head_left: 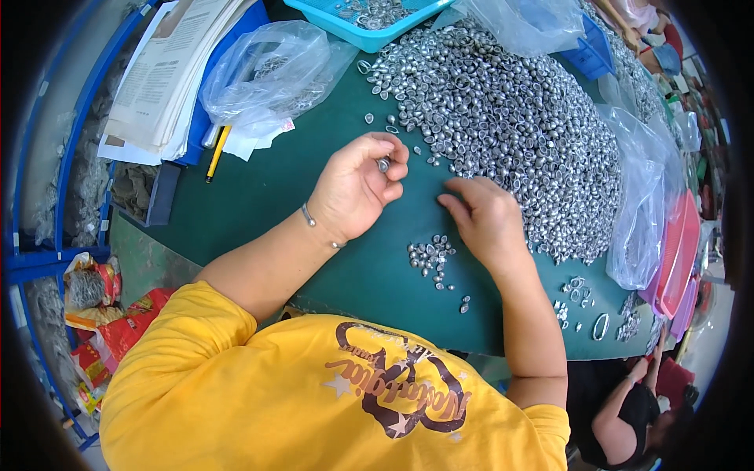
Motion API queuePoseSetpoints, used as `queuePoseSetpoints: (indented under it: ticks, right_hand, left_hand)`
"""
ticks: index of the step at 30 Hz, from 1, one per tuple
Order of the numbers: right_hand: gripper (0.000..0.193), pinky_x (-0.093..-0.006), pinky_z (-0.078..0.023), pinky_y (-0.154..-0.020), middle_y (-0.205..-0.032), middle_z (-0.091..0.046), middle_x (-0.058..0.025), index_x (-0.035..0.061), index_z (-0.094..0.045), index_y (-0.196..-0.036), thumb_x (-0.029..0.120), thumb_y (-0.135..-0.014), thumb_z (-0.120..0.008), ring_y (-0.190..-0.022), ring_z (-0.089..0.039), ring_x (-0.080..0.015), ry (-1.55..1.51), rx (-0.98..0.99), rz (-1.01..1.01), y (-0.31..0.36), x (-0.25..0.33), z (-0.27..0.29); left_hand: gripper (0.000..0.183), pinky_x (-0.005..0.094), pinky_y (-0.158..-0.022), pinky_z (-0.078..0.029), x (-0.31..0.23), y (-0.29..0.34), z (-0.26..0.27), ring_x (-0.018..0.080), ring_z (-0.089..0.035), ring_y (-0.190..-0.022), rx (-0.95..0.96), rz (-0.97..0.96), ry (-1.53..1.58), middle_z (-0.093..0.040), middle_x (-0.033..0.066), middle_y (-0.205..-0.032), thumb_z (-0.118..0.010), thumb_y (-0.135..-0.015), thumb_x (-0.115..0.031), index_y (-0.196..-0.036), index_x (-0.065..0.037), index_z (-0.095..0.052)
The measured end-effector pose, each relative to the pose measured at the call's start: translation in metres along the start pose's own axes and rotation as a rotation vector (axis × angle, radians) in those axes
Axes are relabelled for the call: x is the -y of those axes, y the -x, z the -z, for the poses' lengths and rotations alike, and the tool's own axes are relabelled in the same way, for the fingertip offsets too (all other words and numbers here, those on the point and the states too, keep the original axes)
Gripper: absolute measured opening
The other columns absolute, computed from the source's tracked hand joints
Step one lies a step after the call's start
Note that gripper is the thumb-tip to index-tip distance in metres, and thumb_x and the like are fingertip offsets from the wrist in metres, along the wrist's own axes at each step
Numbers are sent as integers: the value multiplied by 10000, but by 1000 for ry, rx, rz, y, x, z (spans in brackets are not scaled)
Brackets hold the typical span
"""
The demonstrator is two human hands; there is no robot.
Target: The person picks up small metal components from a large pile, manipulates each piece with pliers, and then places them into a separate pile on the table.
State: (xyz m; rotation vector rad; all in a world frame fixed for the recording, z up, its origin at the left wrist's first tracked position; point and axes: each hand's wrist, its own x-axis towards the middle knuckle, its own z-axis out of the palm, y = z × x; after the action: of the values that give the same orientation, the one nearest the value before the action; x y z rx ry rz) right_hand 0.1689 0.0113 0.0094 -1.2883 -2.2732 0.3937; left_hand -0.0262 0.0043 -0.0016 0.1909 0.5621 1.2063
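Observation:
My left hand (351, 187) is raised above the green tabletop, palm turned up, with its fingers curled around a small oval metal piece (383, 164). At the left edge of a large pile of similar silver-grey metal pieces (510, 110) is my right hand (488, 220). Its thumb and forefinger are slightly apart with nothing visible between them; the other fingers are partly hidden. Between my forearms lies a small group of metal pieces (428, 255). A few loose ones (369, 118) sit beyond my left hand.
A turquoise basket (365, 35), a clear plastic bag (263, 74), stacked papers (165, 78) and a yellow pen (218, 153) are at the far left. Rings and bits (600, 326) lie at the right, near a plastic bag (632, 196) and a red tray (679, 255). Other people are at the right.

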Motion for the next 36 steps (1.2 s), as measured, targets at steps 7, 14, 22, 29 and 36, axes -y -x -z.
queuePoseSetpoints:
  ticks: [7,14,22,29,36]
  right_hand:
    - [81,-361,-460,-532,-673,-547,-77,64,-601,-732,130,-721,-647,-621,-570,-282,34,67,9,6,0,2]
    - [167,-206,-316,-431,-586,-453,33,-7,-576,-790,142,-860,-549,-507,-411,-61,-1122,83,-580,20,6,10]
    - [178,-178,-195,-396,-557,-410,44,-10,-564,-845,165,-871,-541,-440,-276,-28,-1620,137,-785,27,22,8]
    - [126,-278,-460,-565,-689,-616,-114,-6,-643,-841,94,-813,-571,-597,-590,-185,-268,-76,-362,1,5,0]
    - [134,-389,-473,-611,-758,-601,-114,40,-624,-761,167,-770,-582,-660,-586,-303,227,-3,-268,-23,1,-7]
  left_hand:
    - [58,195,-489,-365,13,7,-6,73,-466,-613,-19,67,-321,-535,26,-758,-528,-809,-64,-864,-45,-535]
    - [112,157,-583,-404,30,15,-13,31,-480,-668,131,-104,-837,-547,0,-767,-612,-777,-12,-883,-15,-576]
    - [138,173,-598,-404,39,25,-18,34,-480,-671,188,-397,-999,-551,-15,-780,-684,-725,-21,-829,-36,-594]
    - [165,157,-519,-380,30,12,-14,34,-474,-620,-29,-366,-864,-540,-18,-760,-654,-770,-78,-907,-24,-578]
    - [85,170,-451,-323,18,10,-10,52,-435,-568,-118,-158,-306,-536,25,-748,-544,-787,-12,-858,-43,-508]
